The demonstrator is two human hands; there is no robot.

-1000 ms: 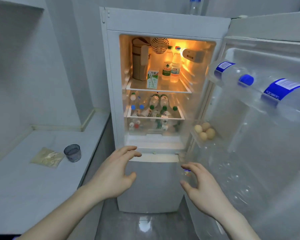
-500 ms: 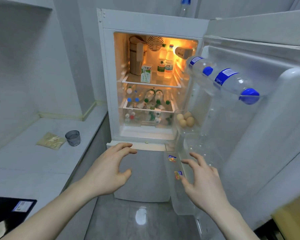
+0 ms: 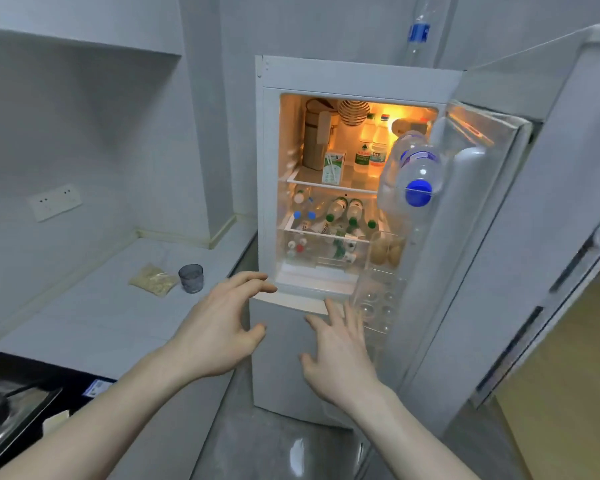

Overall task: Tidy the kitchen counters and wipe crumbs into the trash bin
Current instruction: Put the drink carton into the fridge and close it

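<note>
A white fridge stands ahead with its upper door swung partly open to the right, the lit inside showing bottles and a small carton. My left hand hovers open in front of the fridge's lower left corner, holding nothing. My right hand is open with spread fingers in front of the lower freezer door, close to the open door's edge. On the grey counter to the left lie a small bag of grains and a dark glass cup.
Water bottles and eggs sit in the door shelves. A black gas stove occupies the counter's near left corner. A wall socket is on the left wall. A bottle stands on top of the fridge. Shiny grey floor lies below.
The view has pulled back and turned left, bringing the stove into sight. The fridge door has swung further toward shut. Both hands stay open, the right one now nearer the freezer door.
</note>
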